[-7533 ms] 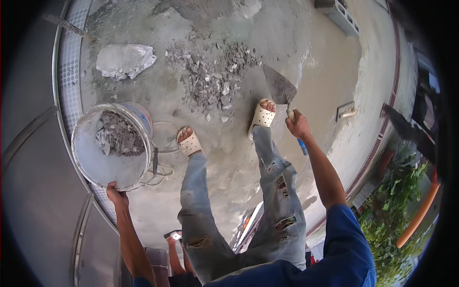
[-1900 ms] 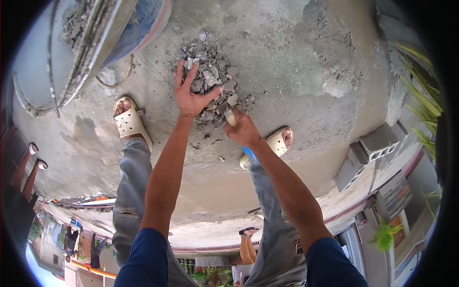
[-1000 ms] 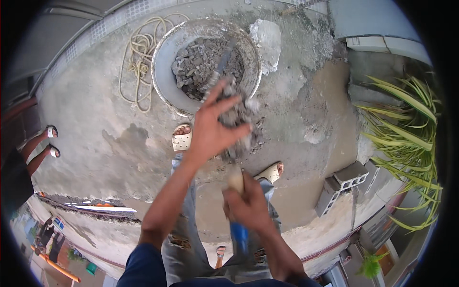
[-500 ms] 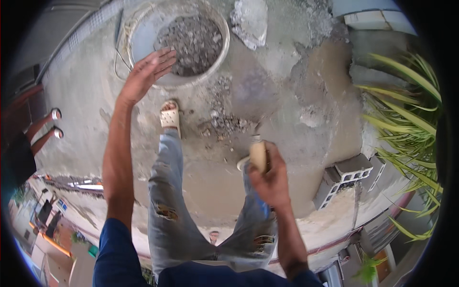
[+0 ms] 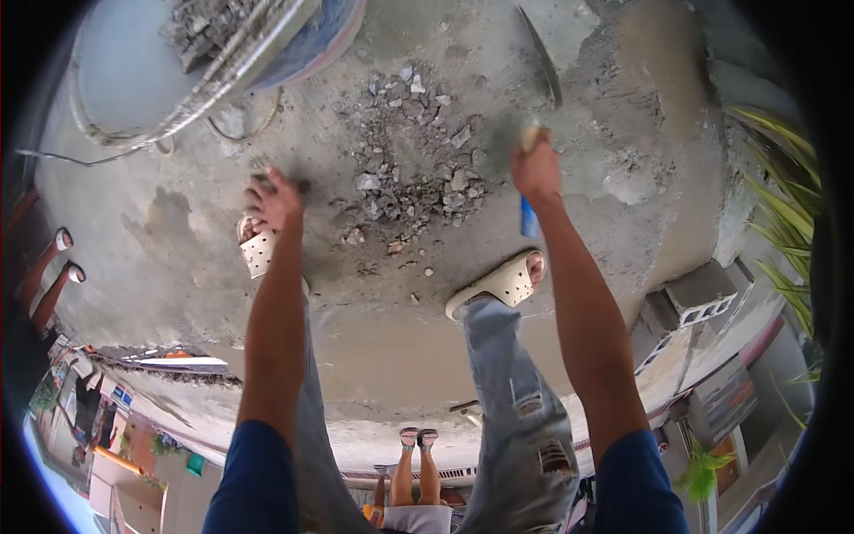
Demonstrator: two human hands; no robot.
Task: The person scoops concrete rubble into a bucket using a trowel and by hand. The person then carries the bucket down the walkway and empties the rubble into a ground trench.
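From where I stand, the rubble [image 5: 427,191] lies in a loose, scattered patch on the concrete floor [image 5: 382,347], between the person's hands. More broken stuff [image 5: 218,27] shows inside the big bucket [image 5: 311,49], off to the person's left. The right hand [image 5: 537,171] is wrapped firmly round the trowel [image 5: 531,136], the blue butt poking out below the fist and the blade [image 5: 551,80] turned nearly edge-on to me. The left hand [image 5: 283,203] looks loosely spread, the fingers a little curled and blurred, just by the left clog [image 5: 258,254]; I can't tell whether grit clings to its fingertips.

The rubble looks hard, dry and brittle to me: small lumps light enough one by one, heavy by the heap, apt to crumble and roll off a flat blade. It's best gathered low, palm behind the pile and steel underneath, with bare fingers minding sharp corners. The trowel seems stiff and front-heavy once loaded, so a hold well forward on the handle, near the blade, should spare the wrist. The bucket is likely a dead weight, better lifted by its rim than tugged sideways.
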